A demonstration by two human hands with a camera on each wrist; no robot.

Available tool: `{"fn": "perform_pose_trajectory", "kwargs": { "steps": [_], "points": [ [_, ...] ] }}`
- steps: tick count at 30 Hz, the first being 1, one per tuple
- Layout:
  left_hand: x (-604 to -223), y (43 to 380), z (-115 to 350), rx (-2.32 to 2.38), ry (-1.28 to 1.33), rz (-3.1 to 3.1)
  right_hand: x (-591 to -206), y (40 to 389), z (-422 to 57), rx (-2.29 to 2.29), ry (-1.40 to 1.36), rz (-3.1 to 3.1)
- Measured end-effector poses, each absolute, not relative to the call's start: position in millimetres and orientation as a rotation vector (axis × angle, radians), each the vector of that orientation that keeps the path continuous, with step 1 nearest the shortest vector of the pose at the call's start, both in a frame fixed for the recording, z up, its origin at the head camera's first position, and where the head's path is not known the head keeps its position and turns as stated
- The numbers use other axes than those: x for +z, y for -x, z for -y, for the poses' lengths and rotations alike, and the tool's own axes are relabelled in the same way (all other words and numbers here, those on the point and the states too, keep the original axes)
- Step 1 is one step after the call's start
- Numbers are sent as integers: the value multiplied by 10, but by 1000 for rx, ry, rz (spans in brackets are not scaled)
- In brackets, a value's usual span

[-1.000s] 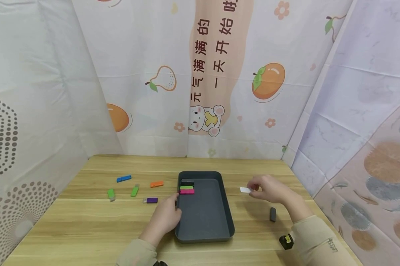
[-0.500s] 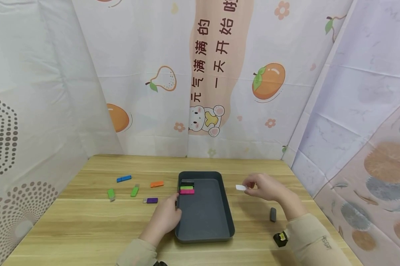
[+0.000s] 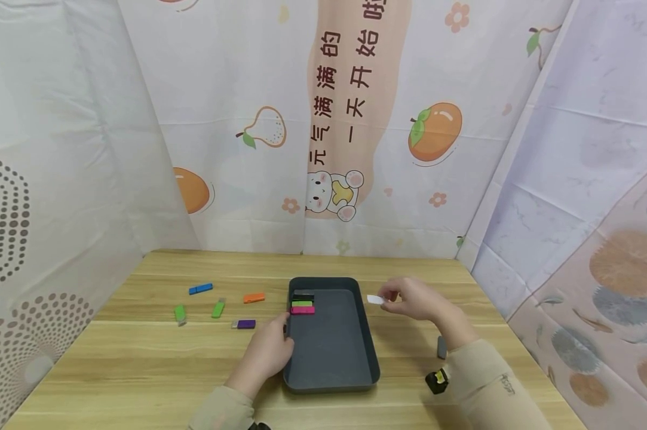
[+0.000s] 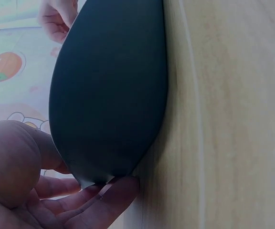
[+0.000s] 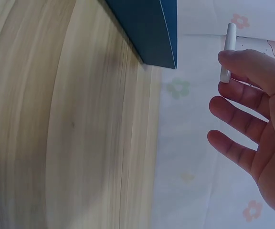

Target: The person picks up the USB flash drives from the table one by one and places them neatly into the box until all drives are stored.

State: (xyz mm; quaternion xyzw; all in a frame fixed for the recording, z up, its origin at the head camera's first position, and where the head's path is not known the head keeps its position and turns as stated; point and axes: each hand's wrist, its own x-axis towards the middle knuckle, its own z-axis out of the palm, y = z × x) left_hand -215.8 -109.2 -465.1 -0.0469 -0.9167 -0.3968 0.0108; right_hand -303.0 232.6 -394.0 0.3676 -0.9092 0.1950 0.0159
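Note:
My right hand (image 3: pixel 416 300) pinches a small white USB stick (image 3: pixel 376 299) between thumb and fingertips, just right of the tray's far right side. In the right wrist view the white stick (image 5: pixel 228 50) appears edge-on, above the table surface. My left hand (image 3: pixel 267 348) holds the left wall of the dark grey tray (image 3: pixel 331 358). From the left wrist view, its fingers (image 4: pixel 113 200) curl against the tray wall (image 4: pixel 109 90). At the tray's far left lie several USB sticks in a stack of rows: a pink one (image 3: pixel 303 310), a green one (image 3: pixel 302 303) and black ones (image 3: pixel 303 296) behind.
Left of the tray lie a blue USB stick (image 3: pixel 201 288), an orange one (image 3: pixel 254 297), a purple one (image 3: pixel 245 324) and two green ones, one nearer the tray (image 3: pixel 218 309). A grey stick (image 3: pixel 441 347) lies beside the right forearm. A printed curtain (image 3: pixel 237 197) hangs behind the table.
My right hand has moved left with the white USB stick, closer to the tray's right rim. The left hand and the tray have stayed put.

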Motion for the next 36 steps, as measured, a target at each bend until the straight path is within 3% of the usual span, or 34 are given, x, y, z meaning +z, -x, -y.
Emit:
{"fn": "perform_pose_trajectory", "kwargs": {
  "steps": [36],
  "points": [
    [-4657, 2161, 1092, -1237, 143, 2857, -3759, 3302, -1594, 681, -1190, 2884]
  ]
}}
